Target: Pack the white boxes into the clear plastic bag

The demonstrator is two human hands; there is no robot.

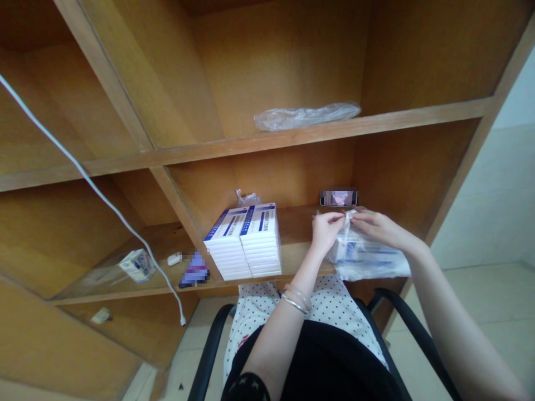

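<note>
Your left hand (326,229) and right hand (376,227) pinch, fingers closed, a clear plastic-wrapped white package (368,257); stacked blue-striped white cartons (242,242) stand left, print illegible.

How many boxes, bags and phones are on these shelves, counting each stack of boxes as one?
Stacks of white-and-blue boxes: 2
Loose white-and-blue carton: 1
Clear plastic bags: 3, one pinched by the left hand and right hand
Phone: 1
Total: 7

A blurred blue item is left out, as it cannot be identified.
</note>
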